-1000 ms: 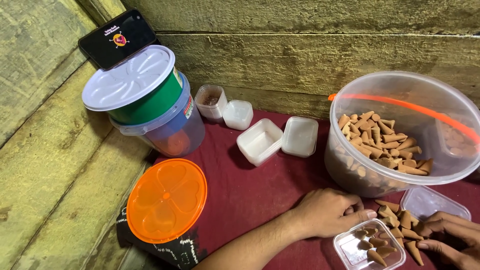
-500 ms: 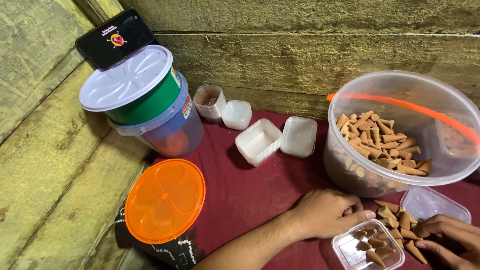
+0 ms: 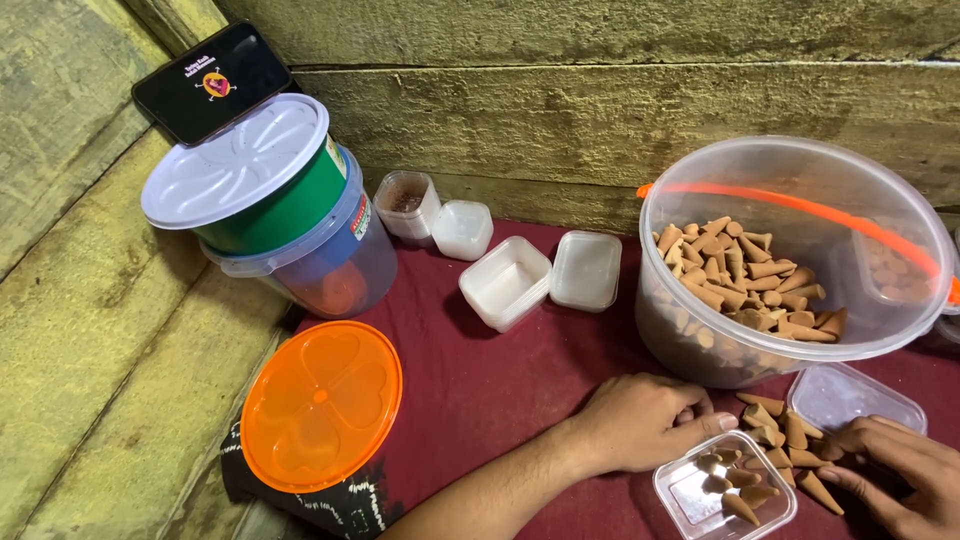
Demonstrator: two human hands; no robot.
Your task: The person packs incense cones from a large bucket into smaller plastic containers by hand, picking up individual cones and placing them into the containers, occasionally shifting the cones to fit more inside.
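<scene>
My left hand (image 3: 648,420) rests curled on the dark red cloth (image 3: 480,380), its thumb against the rim of a small clear square container (image 3: 725,490) that holds several brown cones. To its right, my right hand (image 3: 900,480) lies at the frame's lower right corner. Its fingertips are closed over loose brown cones (image 3: 785,440) heaped on the cloth. Just behind both hands stands a big clear tub (image 3: 790,260) with an orange band, part full of the same cones.
A clear lid (image 3: 855,395) lies by the loose cones. Empty small containers (image 3: 505,283) and lids (image 3: 586,270) sit mid-cloth. An orange round lid (image 3: 322,405) lies left. Stacked tubs with a white lid (image 3: 240,165) carry a phone (image 3: 212,82). Wooden walls stand behind and left.
Both hands stay by the small container. My right hand's fingers have shifted a little among the loose cones, and the view has moved slightly.
</scene>
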